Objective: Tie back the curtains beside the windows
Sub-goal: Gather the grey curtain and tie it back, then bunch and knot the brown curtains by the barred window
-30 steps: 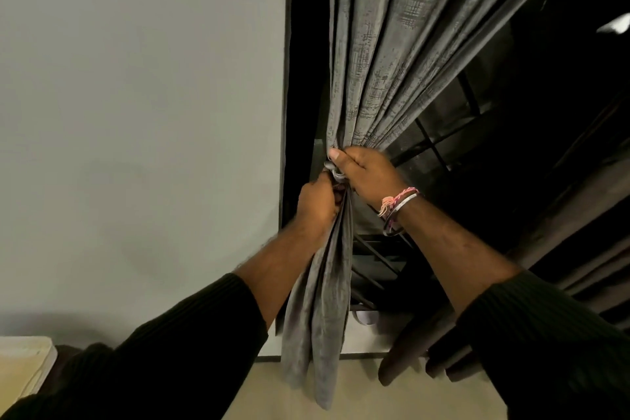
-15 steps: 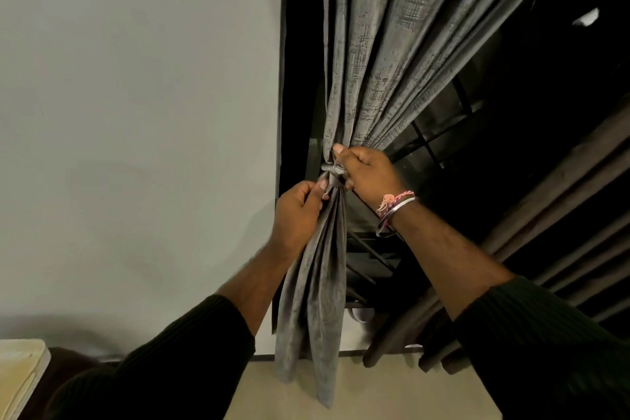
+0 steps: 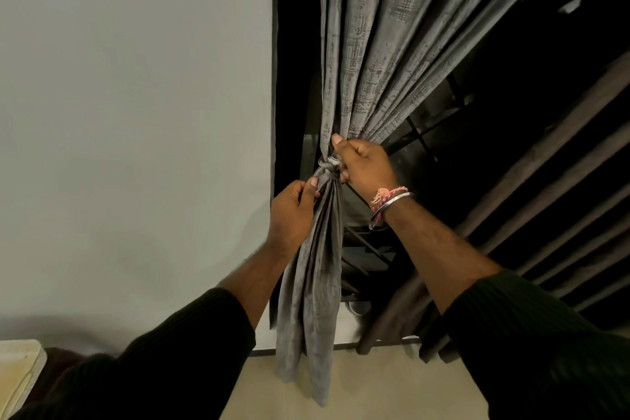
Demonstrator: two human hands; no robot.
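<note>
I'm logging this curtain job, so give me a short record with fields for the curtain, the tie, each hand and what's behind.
curtain: grey curtain, gathered into one bunch, tail hanging below
tie: knot around the bunch
left hand: left hand pinches the folds just below the knot
right hand: right hand grips the bunch at the knot
behind: dark window, pale wall to its left

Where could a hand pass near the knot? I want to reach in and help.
Free: along the bare wall left of the curtain. Crowded: at the knot, where the left hand and right hand grip the cloth.
</note>
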